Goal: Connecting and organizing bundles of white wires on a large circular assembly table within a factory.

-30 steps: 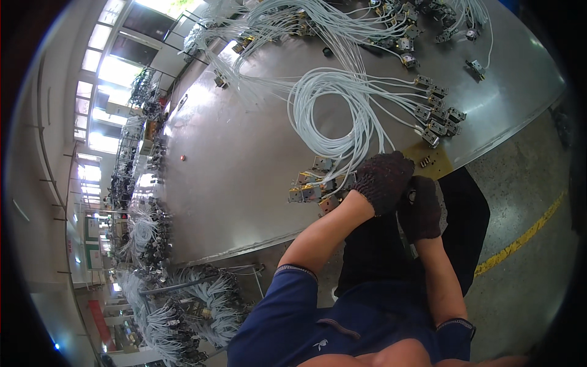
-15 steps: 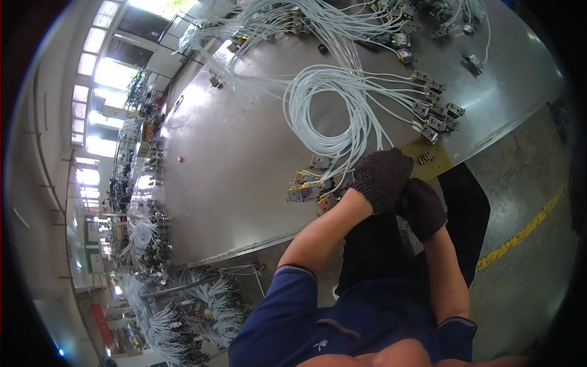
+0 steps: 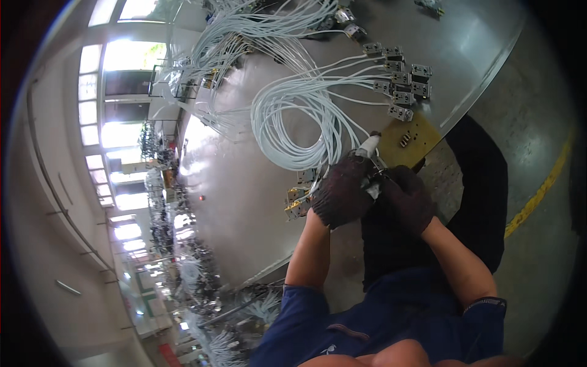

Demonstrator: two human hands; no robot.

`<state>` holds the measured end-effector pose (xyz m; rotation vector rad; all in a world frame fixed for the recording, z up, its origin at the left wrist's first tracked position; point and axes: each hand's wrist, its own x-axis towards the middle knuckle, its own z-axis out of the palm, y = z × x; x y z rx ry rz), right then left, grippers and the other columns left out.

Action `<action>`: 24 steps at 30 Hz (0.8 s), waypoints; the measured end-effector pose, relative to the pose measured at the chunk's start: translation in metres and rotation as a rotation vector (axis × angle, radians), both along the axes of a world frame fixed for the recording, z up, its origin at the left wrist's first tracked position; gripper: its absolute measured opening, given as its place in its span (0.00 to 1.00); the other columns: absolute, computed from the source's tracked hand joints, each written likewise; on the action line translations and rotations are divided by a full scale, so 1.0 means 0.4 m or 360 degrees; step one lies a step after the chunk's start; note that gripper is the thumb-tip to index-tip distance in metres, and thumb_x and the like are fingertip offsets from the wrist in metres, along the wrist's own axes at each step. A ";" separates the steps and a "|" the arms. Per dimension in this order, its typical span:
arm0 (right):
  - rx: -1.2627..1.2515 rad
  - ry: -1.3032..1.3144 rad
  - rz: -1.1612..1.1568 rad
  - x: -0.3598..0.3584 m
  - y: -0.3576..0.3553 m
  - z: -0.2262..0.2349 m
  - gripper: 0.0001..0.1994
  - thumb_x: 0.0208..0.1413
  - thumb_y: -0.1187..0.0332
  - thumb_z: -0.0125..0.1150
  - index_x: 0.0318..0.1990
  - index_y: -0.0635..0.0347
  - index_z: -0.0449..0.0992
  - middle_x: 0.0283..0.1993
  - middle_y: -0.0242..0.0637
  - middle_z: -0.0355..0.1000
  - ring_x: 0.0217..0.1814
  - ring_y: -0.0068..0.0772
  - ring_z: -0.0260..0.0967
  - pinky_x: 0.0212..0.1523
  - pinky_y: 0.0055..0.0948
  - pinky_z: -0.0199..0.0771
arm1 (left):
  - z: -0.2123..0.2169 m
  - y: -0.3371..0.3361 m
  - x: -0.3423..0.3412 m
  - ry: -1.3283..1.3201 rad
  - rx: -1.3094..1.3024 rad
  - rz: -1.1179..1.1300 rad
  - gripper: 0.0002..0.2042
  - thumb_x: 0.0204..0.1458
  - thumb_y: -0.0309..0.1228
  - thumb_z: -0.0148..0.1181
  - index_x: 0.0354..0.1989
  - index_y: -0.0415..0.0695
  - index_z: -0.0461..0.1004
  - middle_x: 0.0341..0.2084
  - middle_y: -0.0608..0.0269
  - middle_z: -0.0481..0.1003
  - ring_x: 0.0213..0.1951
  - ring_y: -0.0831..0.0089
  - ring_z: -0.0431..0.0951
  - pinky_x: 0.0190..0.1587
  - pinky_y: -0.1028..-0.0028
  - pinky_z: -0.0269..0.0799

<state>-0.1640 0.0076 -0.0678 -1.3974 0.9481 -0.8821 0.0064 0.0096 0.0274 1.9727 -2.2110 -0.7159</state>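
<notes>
My left hand [image 3: 344,191], in a dark knitted glove, is closed beside the coil of white cable [image 3: 293,131]. A white, dark-tipped piece [image 3: 367,146] sticks up from it, and I cannot make out what that is. My right hand [image 3: 408,197], gloved alike, is closed in a pinch close to the left. A small shiny metal part [image 3: 380,172] shows between the hands, partly covered by the fingers. Several metal connector housings [image 3: 401,79] on the cable ends lie beyond my hands. More metal housings [image 3: 298,203] lie left of my left wrist, half hidden.
A tan plate with holes [image 3: 420,129] lies at the table edge, bearing a small metal block [image 3: 405,140]. The metal table [image 3: 238,183] stretches left. More white cable bundles [image 3: 275,27] pile up at the far side. Racks of cables [image 3: 202,318] stand at lower left.
The view has shifted, so the table appears turned. My hands have come up beside each other near the tan plate, and a metal part and a white piece now show at the fingers.
</notes>
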 end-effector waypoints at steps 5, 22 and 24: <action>0.0320 -0.0213 0.0135 -0.045 0.023 -0.009 0.15 0.62 0.65 0.59 0.52 0.63 0.75 0.46 0.52 0.77 0.47 0.54 0.78 0.48 0.42 0.76 | -0.006 -0.013 0.011 0.0251 0.0177 0.0116 0.45 0.47 0.26 0.72 0.76 0.47 0.55 0.63 0.47 0.70 0.52 0.57 0.80 0.51 0.63 0.79; -0.0027 0.0154 0.0465 -0.157 -0.049 -0.220 0.15 0.56 0.66 0.61 0.50 0.57 0.81 0.48 0.49 0.78 0.48 0.55 0.76 0.52 0.49 0.75 | -0.013 -0.016 -0.047 0.0144 0.0258 0.0701 0.29 0.50 0.42 0.76 0.58 0.40 0.76 0.51 0.53 0.80 0.51 0.60 0.81 0.54 0.64 0.75; -0.0059 0.0347 0.0554 -0.161 -0.064 -0.225 0.14 0.56 0.62 0.61 0.46 0.56 0.82 0.42 0.47 0.78 0.45 0.52 0.76 0.50 0.50 0.74 | -0.016 -0.021 -0.050 -0.0085 0.0228 0.0539 0.30 0.49 0.47 0.77 0.56 0.41 0.78 0.49 0.53 0.81 0.51 0.57 0.81 0.54 0.62 0.74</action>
